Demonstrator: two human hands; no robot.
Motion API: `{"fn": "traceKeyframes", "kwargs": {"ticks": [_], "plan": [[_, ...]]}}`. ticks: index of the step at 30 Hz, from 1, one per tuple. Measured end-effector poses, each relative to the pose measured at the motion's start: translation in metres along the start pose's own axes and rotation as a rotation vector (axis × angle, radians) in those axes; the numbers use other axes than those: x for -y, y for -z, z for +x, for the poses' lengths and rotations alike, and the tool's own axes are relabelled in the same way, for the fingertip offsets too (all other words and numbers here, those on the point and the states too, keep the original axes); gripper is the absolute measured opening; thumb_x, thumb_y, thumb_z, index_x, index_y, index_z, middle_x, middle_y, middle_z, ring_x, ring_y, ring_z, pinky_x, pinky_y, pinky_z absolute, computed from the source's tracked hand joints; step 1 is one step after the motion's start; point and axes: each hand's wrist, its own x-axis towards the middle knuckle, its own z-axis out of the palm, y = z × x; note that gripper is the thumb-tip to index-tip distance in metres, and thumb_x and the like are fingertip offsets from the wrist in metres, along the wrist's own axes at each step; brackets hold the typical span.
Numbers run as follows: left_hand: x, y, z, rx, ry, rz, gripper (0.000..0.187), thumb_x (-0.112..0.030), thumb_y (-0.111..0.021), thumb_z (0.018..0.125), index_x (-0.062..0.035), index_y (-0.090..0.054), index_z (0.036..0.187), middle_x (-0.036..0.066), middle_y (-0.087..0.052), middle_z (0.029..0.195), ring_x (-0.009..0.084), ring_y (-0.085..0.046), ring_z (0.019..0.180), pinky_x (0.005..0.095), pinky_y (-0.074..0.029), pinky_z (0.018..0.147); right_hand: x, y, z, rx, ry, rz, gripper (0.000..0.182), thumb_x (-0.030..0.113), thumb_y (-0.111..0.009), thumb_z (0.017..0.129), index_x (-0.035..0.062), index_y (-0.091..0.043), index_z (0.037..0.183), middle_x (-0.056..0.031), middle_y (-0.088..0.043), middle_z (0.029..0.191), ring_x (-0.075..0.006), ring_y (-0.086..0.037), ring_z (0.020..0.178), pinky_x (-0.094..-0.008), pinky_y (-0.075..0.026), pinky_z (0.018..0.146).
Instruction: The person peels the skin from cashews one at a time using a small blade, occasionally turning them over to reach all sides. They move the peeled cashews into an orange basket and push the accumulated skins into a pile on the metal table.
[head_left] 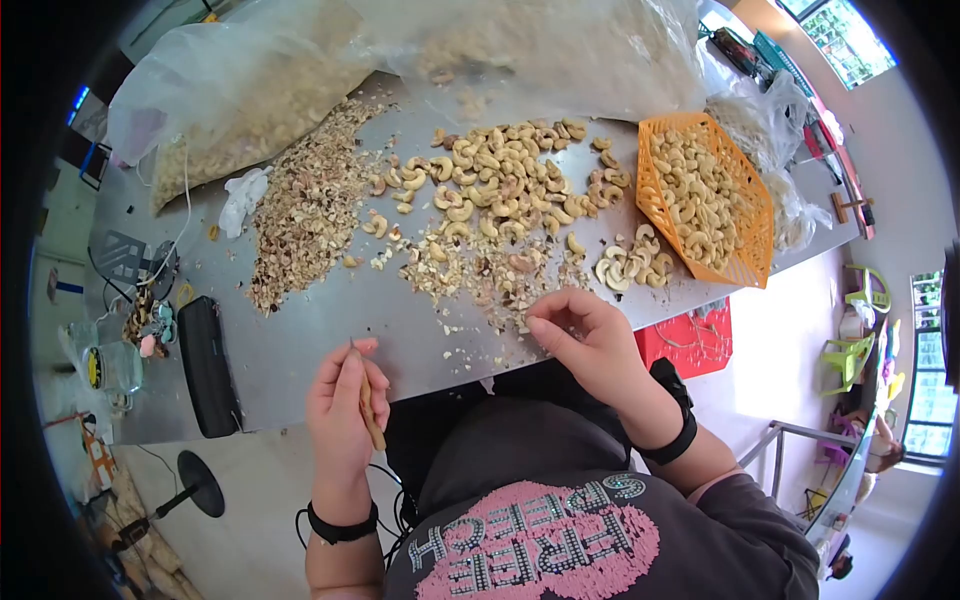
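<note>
My left hand (345,392) is at the table's front edge, its fingers closed around a small knife with a wooden handle (375,425). Over the front edge of the metal table (300,350), my right hand (585,335) has its fingers curled near the thumb beside small nut pieces; whether anything sits between them is hidden. A pile of whole cashews (500,175) lies beyond both hands. Closer to my right hand are broken bits (515,285) and a small group of pale cashews (635,262). An orange basket (755,215) at the right holds many cashews.
Large plastic bags of nuts (250,90) line the far side. A long heap of brown fragments (300,205) spreads at the left. A black case (205,365) and a glass jar (118,368) stand front left. A red container (690,340) is below the table's right edge.
</note>
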Motion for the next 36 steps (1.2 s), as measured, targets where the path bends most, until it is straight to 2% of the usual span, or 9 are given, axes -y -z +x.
{"fn": "traceKeyframes", "kwargs": {"ticks": [15, 17, 19, 23, 26, 28, 29, 31, 36], "plan": [[-0.008, -0.012, 0.002, -0.028, 0.058, 0.141, 0.019, -0.013, -0.043, 0.088, -0.0004, -0.053, 0.098, 0.003, -0.051, 0.066, 0.0035, -0.042, 0.048, 0.0165, -0.035, 0.040, 0.002, 0.012, 0.001, -0.084, 0.038, 0.101, 0.011, 0.010, -0.060, 0.077, 0.0011, -0.057, 0.084, -0.0037, -0.057, 0.075, -0.0100, -0.054, 0.067, -0.0225, -0.043, 0.061], [-0.011, -0.016, 0.006, -0.038, 0.059, 0.184, 0.019, -0.013, -0.044, 0.087, -0.0003, -0.053, 0.099, 0.002, -0.051, 0.067, 0.0032, -0.042, 0.048, 0.0165, -0.035, 0.040, 0.005, 0.014, 0.003, -0.047, 0.033, 0.005, 0.011, 0.009, -0.060, 0.076, 0.0016, -0.057, 0.083, -0.0047, -0.057, 0.075, -0.0113, -0.055, 0.067, -0.0234, -0.044, 0.061], [-0.016, -0.020, 0.012, -0.057, -0.030, 0.265, 0.018, -0.014, -0.044, 0.087, -0.0028, -0.053, 0.099, 0.001, -0.050, 0.067, 0.0030, -0.042, 0.049, 0.0163, -0.034, 0.040, 0.006, 0.014, 0.007, -0.025, 0.028, 0.030, 0.011, 0.009, -0.060, 0.076, 0.0018, -0.057, 0.083, -0.0049, -0.057, 0.075, -0.0117, -0.055, 0.067, -0.0238, -0.044, 0.061], [-0.034, -0.044, 0.033, -0.055, -0.030, 0.406, 0.019, -0.013, -0.046, 0.086, -0.0022, -0.053, 0.100, 0.001, -0.051, 0.069, 0.0027, -0.041, 0.050, 0.0150, -0.033, 0.043, 0.009, 0.017, 0.017, 0.064, 0.005, 0.068, 0.010, 0.009, -0.060, 0.076, 0.0021, -0.057, 0.083, -0.0048, -0.056, 0.076, -0.0121, -0.055, 0.069, -0.0245, -0.044, 0.063], [-0.040, -0.064, 0.054, 0.027, -0.043, 0.518, 0.018, -0.011, -0.051, 0.084, -0.0009, -0.055, 0.098, 0.001, -0.053, 0.073, 0.0024, -0.044, 0.056, 0.0160, -0.036, 0.048, 0.012, 0.022, 0.026, 0.092, 0.036, 0.081, 0.010, 0.008, -0.060, 0.076, 0.0022, -0.057, 0.084, -0.0046, -0.055, 0.076, -0.0122, -0.055, 0.070, -0.0242, -0.044, 0.064], [-0.036, -0.073, 0.073, 0.094, -0.205, 0.785, 0.018, -0.012, -0.055, 0.081, -0.0037, -0.056, 0.096, 0.003, -0.056, 0.075, 0.0088, -0.052, 0.060, 0.0213, -0.041, 0.053, 0.013, 0.027, 0.032, 0.141, 0.063, 0.084, 0.011, 0.008, -0.060, 0.076, 0.0022, -0.056, 0.085, -0.0048, -0.055, 0.076, -0.0125, -0.055, 0.070, -0.0242, -0.044, 0.063], [-0.035, -0.077, 0.082, 0.090, -0.198, 0.792, 0.018, -0.012, -0.055, 0.081, -0.0037, -0.056, 0.096, 0.003, -0.056, 0.075, 0.0088, -0.052, 0.060, 0.0213, -0.041, 0.053, 0.014, 0.029, 0.034, 0.180, 0.096, 0.076, 0.011, 0.008, -0.059, 0.077, 0.0023, -0.056, 0.086, -0.0049, -0.055, 0.077, -0.0127, -0.055, 0.070, -0.0242, -0.044, 0.063], [-0.033, -0.083, 0.097, 0.126, -0.434, 1.299, 0.018, -0.012, -0.059, 0.076, -0.0057, -0.057, 0.093, 0.007, -0.057, 0.078, 0.0178, -0.057, 0.065, 0.0268, -0.044, 0.057, 0.014, 0.032, 0.037, 0.228, 0.104, 0.079, 0.012, 0.008, -0.059, 0.077, 0.0023, -0.056, 0.086, -0.0052, -0.054, 0.077, -0.0130, -0.055, 0.070, -0.0243, -0.043, 0.063], [-0.032, -0.098, 0.107, 0.196, -0.407, 1.321, 0.017, -0.013, -0.061, 0.073, -0.0068, -0.056, 0.088, 0.009, -0.055, 0.078, 0.0233, -0.057, 0.067, 0.0301, -0.044, 0.057, 0.013, 0.036, 0.041, 0.287, 0.097, 0.072, 0.013, 0.009, -0.059, 0.077, 0.0022, -0.055, 0.088, -0.0060, -0.054, 0.078, -0.0140, -0.055, 0.071, -0.0249, -0.043, 0.063]]}}
